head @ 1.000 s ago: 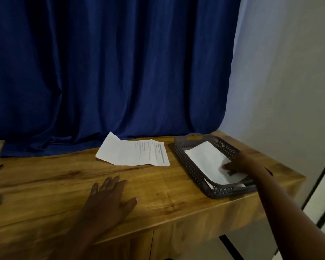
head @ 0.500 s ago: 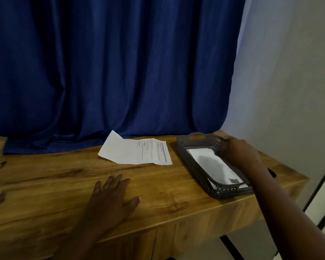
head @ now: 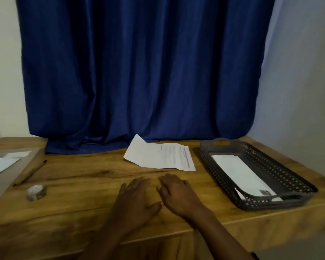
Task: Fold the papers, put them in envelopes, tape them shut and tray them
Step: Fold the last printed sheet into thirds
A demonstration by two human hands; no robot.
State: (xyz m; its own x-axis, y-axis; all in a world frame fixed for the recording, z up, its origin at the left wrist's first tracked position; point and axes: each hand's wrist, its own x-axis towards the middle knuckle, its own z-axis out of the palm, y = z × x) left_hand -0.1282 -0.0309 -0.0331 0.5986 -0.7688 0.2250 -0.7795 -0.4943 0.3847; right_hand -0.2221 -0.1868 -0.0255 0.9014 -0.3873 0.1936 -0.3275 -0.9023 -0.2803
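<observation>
Your left hand (head: 134,200) lies flat on the table (head: 79,186), palm down, fingers straight and slightly spread, holding nothing. Your right hand (head: 177,194) rests just beside it, also palm down with relaxed, extended fingers and nothing in its grasp. The two hands are close together near the front edge, thumb of the left nearly meeting the side of the right.

Beyond your fingertips, near the middle of the table, lies a paper (head: 160,156) with printed lines on its right half; its far left corner lifts off the wood, so it is not fully flat. Neither hand touches it.

To your right sits the tray (head: 281,171), a dark perforated one with a handle cut-out at its far end. An envelope (head: 242,175) lies inside it, running lengthwise, with a small dark mark near its front corner. A second white edge shows beneath it at the front, but you cannot tell what that is.

To your left, a tape roll (head: 37,192) stands on the table, well apart from your hands. Farther left a pen (head: 30,172) lies slantwise beside a flat board that carries more sheets (head: 0,163). A blue curtain (head: 139,72) hangs behind the table, its hem resting on the wood.
</observation>
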